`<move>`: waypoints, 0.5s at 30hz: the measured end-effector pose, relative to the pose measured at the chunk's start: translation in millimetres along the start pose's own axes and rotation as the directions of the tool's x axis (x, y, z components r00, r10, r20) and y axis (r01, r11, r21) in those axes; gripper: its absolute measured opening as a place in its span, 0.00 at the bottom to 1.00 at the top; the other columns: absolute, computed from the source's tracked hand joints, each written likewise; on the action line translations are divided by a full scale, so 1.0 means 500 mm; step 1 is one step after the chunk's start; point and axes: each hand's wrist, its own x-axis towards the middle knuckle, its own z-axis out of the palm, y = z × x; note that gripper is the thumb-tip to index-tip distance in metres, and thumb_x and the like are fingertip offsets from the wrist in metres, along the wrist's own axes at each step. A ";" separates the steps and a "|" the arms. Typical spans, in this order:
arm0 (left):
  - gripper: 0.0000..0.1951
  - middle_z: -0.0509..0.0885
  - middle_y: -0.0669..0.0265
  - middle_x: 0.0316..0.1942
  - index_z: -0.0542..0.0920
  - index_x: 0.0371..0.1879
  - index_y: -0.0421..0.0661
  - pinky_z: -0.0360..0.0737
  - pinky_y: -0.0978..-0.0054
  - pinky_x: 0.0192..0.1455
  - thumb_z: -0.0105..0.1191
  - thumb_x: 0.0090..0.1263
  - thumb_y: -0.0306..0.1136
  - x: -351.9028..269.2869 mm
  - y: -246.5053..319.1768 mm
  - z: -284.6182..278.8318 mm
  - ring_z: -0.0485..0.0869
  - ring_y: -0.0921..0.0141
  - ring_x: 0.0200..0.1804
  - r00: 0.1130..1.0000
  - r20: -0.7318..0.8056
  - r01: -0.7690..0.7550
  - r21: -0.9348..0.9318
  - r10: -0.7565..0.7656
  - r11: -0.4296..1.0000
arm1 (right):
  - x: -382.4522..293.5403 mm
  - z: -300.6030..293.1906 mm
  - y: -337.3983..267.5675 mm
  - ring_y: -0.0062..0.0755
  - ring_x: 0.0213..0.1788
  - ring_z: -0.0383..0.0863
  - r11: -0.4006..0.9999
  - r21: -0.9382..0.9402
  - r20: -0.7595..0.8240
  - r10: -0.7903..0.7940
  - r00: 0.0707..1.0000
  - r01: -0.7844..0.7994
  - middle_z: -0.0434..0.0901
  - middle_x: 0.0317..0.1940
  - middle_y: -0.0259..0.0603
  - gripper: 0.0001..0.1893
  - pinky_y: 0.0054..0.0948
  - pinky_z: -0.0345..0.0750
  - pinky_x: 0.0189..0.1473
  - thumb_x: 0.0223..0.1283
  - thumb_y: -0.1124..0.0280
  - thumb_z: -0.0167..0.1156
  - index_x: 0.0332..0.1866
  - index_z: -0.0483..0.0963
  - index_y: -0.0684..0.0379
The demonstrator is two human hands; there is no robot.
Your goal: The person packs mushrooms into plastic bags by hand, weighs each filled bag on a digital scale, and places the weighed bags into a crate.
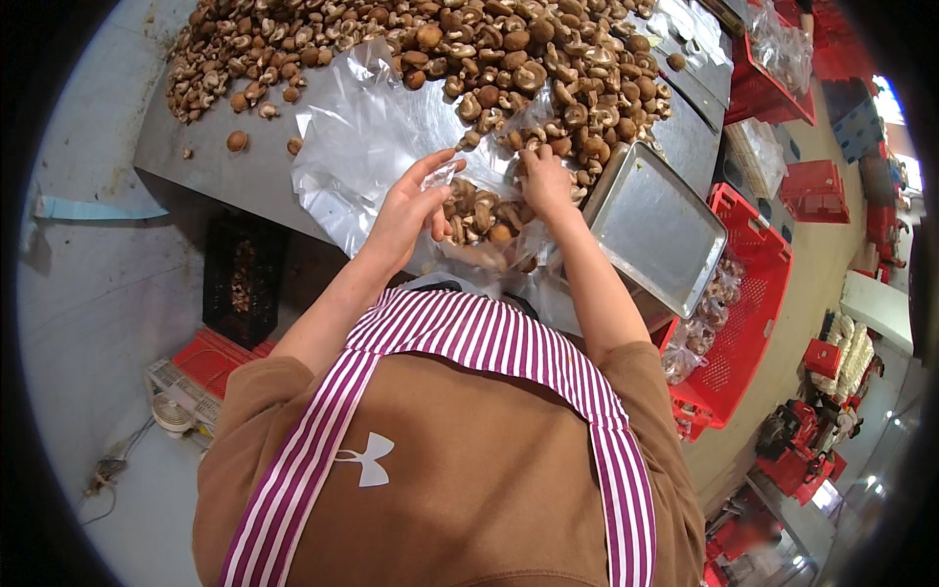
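Note:
A clear plastic bag with brown shiitake mushrooms (480, 214) in it lies at the near edge of the metal table (198, 165). My left hand (417, 202) is at the left of the bag's mouth, with a fold of clear plastic (440, 176) between thumb and fingers. My right hand (545, 180) is at the bag's right side, its fingers curled down at mushrooms; whether it grips one is hidden. A large heap of shiitake mushrooms (513, 44) covers the far part of the table. More clear plastic bags (345, 139) lie flat to the left of my left hand.
A metal tray (656, 220) rests at the table's right side. Beyond it stands a red plastic crate (759, 315) holding filled bags (697, 330). A black crate (242, 275) is below the table at left. More red crates (814, 192) stand on the floor at right.

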 end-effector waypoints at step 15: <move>0.25 0.75 0.58 0.68 0.64 0.72 0.43 0.81 0.78 0.35 0.44 0.75 0.26 -0.008 -0.013 -0.016 0.74 0.81 0.19 0.996 -0.083 -0.012 -0.047 0.008 0.999 | -0.072 -0.162 -0.107 0.42 0.55 0.78 0.853 0.504 -0.056 -0.121 0.991 0.133 0.75 0.55 0.47 0.26 0.39 0.77 0.56 0.58 0.68 0.68 0.62 0.73 0.60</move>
